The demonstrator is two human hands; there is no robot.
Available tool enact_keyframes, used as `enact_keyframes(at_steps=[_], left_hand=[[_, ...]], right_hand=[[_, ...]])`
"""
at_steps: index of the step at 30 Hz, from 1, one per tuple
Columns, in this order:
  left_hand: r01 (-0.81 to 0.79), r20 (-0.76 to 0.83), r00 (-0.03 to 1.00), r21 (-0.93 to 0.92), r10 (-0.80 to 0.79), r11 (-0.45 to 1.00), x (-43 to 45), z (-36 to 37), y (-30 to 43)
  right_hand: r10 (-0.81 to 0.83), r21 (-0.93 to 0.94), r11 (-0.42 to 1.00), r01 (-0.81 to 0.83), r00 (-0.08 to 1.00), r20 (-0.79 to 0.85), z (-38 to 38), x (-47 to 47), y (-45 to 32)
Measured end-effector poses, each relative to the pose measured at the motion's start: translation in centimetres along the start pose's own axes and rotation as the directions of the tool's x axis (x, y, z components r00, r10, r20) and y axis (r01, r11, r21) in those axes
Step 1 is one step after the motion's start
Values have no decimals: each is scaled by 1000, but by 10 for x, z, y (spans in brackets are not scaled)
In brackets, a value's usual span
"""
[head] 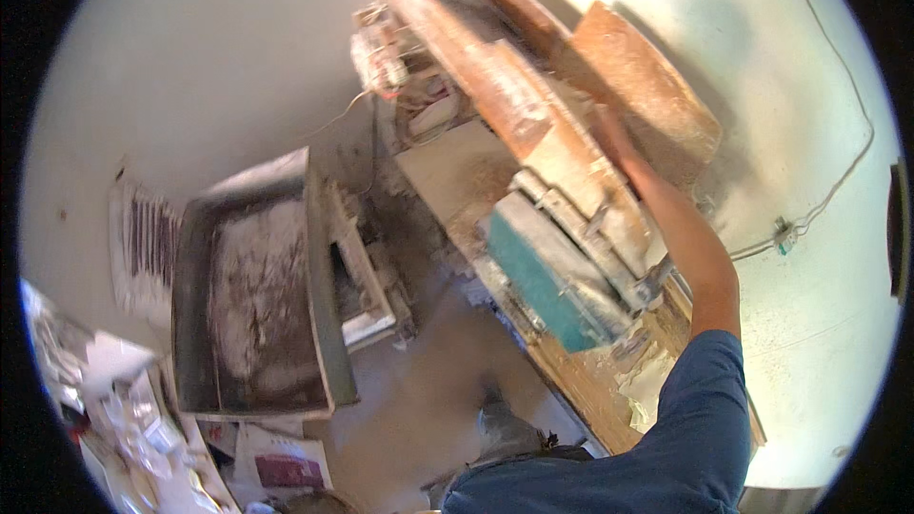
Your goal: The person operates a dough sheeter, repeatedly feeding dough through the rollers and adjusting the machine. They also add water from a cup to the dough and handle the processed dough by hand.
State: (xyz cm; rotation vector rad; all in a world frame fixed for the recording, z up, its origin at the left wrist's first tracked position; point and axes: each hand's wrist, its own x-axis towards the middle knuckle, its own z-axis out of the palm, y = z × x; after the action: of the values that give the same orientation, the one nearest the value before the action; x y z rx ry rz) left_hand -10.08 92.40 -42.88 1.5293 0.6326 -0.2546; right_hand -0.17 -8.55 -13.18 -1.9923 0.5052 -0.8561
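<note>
My right arm reaches forward into a dusty wooden trough (528, 100) with raised board sides. At its end, my right hand (607, 130) is blurred and partly hidden between the boards, so its fingers and grip cannot be made out. Beside the hand, a broad wooden panel (646, 86) leans out towards the wall. Below the trough sits a teal machine body (546, 282) with a dusty top. A pale metal bar (571, 228) runs along the trough's near end. My left hand is out of view.
A wooden bench (571, 385) supports the machine. To the left stands a deep dark tray (332, 300) with a dusty bottom, next to a small frame (368, 325). Printed packaging (285, 467) lies at lower left. A cable (850, 178) hangs along the right wall.
</note>
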Motion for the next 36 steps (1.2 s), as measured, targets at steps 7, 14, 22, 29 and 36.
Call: enact_keyframes(at_steps=[7,14,22,29,36], left_hand=[[232,545,748,320,-379,919,-28,154,-10],[-87,676,586,600,-446,796,-5,238,7],[-59,614,605,670,-507,740,-27,347,76],[-110,635,539,704,-553,701,-17,413,95],[-159,724,527,598,-444,786,-7,453,117]], right_hand=[[-203,-843,363,398,916,345,46,-14,76],[-199,-633,597,493,855,479,9,11,14],[-197,-567,620,542,807,556,0,34,-8],[-329,-616,476,627,777,537,20,31,38],[-231,-677,474,563,822,521,3,97,-11]])
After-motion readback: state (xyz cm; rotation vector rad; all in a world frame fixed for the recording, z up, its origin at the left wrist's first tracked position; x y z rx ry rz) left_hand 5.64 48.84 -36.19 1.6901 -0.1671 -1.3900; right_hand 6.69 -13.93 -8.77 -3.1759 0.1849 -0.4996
